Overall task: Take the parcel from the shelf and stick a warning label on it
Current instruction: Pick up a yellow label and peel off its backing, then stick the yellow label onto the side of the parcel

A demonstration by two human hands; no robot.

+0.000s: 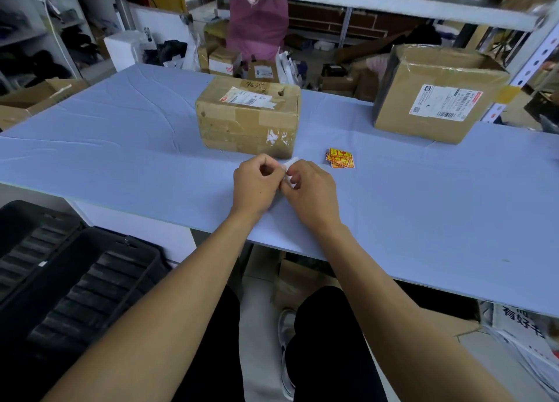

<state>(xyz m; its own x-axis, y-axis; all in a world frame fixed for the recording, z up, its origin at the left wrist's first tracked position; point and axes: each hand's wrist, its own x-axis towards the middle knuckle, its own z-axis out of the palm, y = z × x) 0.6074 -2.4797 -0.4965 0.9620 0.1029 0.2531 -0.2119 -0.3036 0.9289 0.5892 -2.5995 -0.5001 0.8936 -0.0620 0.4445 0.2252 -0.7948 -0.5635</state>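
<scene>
A brown taped cardboard parcel (248,117) with a white shipping label on top stands in the middle of the blue table (121,147). Just in front of it, my left hand (257,186) and my right hand (308,189) meet over the table, both pinching a small label (291,163) whose white back faces me. A small stack of yellow-and-red warning labels (340,158) lies on the table to the right of my hands.
A larger cardboard box (435,96) with a shipping label stands at the back right beside a shelf post (532,59). Black plastic trays (69,280) sit low at my left. Boxes and a person in a pink top (257,23) are behind the table.
</scene>
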